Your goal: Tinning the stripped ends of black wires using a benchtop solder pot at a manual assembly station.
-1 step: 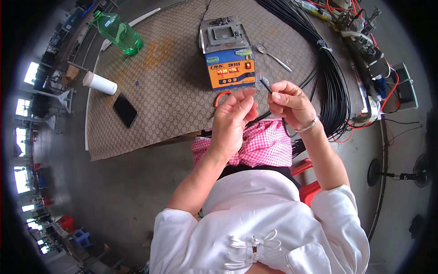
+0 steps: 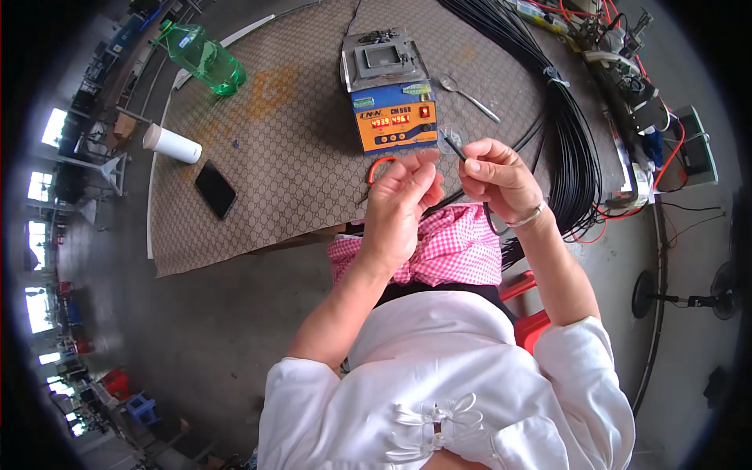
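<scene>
My right hand (image 2: 501,177) pinches a black cable (image 2: 453,146) between thumb and fingers. Its thin end points up and left, toward the front of the machine. My left hand (image 2: 403,192) is beside it, fingers curled in and thumb against them; whether anything small sits between them is hidden. Just past the left fingers lies a curved orange-red handle (image 2: 381,166), partly covered by the hand. Ahead stands a blue and orange solder pot (image 2: 395,125) with a lit display and a metal tray (image 2: 384,59) on top. A small clear plastic piece (image 2: 448,139) lies behind the cable end.
A spoon (image 2: 474,101) lies right of the pot. A thick bundle of black cables (image 2: 576,149) runs along the table's right side. At left are a phone (image 2: 215,189), a white cup (image 2: 171,143) and a green bottle (image 2: 205,59). Pink checked cloth (image 2: 458,251) covers my lap.
</scene>
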Motion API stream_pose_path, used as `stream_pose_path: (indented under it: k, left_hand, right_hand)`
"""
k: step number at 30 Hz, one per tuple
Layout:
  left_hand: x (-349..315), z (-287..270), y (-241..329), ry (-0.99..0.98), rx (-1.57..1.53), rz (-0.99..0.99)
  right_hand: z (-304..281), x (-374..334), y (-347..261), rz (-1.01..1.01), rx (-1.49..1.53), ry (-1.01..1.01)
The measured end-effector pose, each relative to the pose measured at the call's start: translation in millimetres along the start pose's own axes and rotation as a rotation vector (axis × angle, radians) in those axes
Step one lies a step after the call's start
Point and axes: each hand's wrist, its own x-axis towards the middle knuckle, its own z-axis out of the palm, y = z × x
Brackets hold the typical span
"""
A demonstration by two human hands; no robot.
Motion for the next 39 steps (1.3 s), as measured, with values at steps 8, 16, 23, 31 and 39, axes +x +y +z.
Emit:
stream_pose_path:
  k: [8, 16, 23, 31, 39]
  left_hand:
    - [0.1, 11.5, -7.1, -0.032, -0.003, 0.023]
    - [-25.4, -42.2, -56.7, -0.046, 0.436, -0.183]
    - [-39.5, -105.8, -93.7, 0.140, 0.794, -0.144]
    - [-38.2, -99.2, -111.6, -0.063, 1.186, -0.143]
    - [-41.1, -102.5, -88.9, 0.214, 0.378, -0.146]
  right_hand:
    - [-1.1, -12.3, 7.5, -0.030, -0.047, 0.042]
    - [-94.5, -75.4, 9.7, 0.009, -1.494, -0.062]
    - [-231.1, -149.3, 59.9, 0.388, -2.152, 0.139]
    - [-91.7, -7.0, 50.9, -0.555, -1.868, 0.133]
    - [-118.0, 25.3, 42.9, -0.253, -1.677, -0.113]
